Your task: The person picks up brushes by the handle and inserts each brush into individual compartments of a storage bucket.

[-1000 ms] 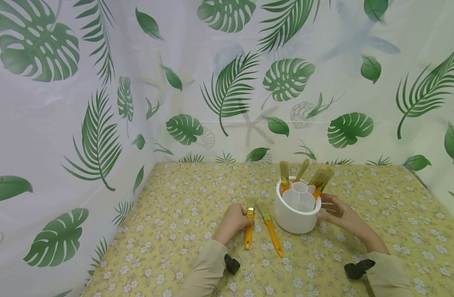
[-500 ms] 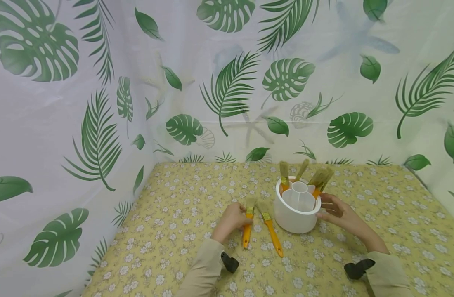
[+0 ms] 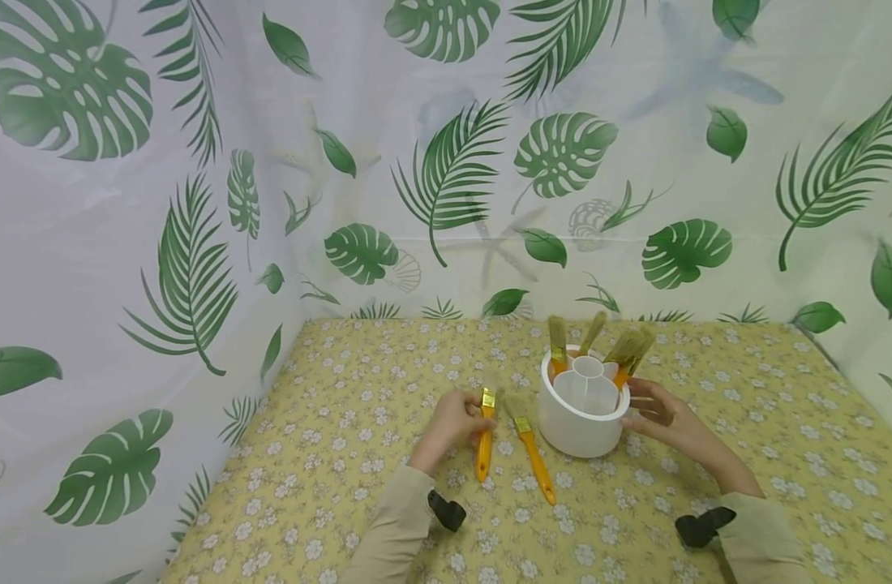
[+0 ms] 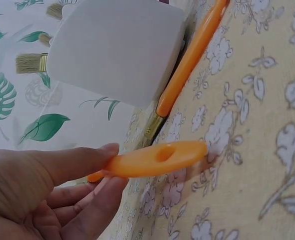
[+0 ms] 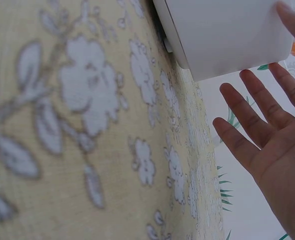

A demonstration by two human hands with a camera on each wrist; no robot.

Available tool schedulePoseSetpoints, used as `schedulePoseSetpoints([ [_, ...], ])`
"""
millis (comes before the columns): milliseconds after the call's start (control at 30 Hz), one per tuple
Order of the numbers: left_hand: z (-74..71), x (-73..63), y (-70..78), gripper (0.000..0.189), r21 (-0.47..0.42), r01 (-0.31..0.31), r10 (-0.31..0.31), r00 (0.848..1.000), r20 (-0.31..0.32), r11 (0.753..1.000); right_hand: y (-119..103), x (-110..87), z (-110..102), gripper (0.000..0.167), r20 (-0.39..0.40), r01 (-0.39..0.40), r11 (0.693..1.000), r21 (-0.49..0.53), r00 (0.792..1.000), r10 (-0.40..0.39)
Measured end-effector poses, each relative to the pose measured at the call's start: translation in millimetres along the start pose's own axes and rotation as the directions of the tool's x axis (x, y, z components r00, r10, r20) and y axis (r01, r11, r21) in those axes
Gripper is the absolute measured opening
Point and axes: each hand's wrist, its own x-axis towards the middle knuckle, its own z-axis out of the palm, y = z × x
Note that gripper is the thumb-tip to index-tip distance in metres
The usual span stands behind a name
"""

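My left hand pinches an orange-handled paintbrush between thumb and fingers, bristles pointing away. In the left wrist view the handle end of this paintbrush sticks out past the fingertips, a little above the cloth. A second paintbrush lies on the cloth between that hand and a round white divided holder. Several paintbrushes stand bristles up in the holder's back compartments. At the holder's right side is my right hand, fingers spread, thumb at the wall; the right wrist view shows its palm.
A yellow flowered cloth covers the table. Behind and to the left hang white curtains printed with green leaves. Dark wrist devices sit at both sleeve cuffs.
My left hand has shifted slightly left and away from me, raising the paintbrush, whose bristles now blur. The right hand, holder and lying paintbrush have stayed put.
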Motion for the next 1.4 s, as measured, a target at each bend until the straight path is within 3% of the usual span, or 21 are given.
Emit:
schedulePoseSetpoints([
  [367, -0.3, 1.2, 3.9, 0.034, -0.053, -0.038, 0.036, 0.999, -0.040, 0.998, 0, 0.0, 0, 0.066, 0.017, 0.026, 1.000, 0.010, 1.000, -0.026],
  [800, 1.3, 5.3, 9.7, 0.037, -0.084, -0.042, 0.033, 0.993, -0.110, 0.996, -3, -0.2, -2, 0.066, 0.015, 0.025, 0.999, 0.023, 1.000, -0.025],
  [1033, 1.1, 3.5, 13.0, 0.038, -0.110, -0.055, 0.042, 0.993, -0.113, 0.992, -4, -0.4, -2, 0.067, 0.012, 0.015, 1.000, 0.012, 1.000, -0.015],
  [1400, 3.1, 3.9, 19.7, 0.033, -0.110, -0.118, 0.105, 0.987, -0.118, 0.987, -1, -1.2, -2, 0.063, 0.013, 0.032, 0.999, -0.003, 0.999, -0.032],
])
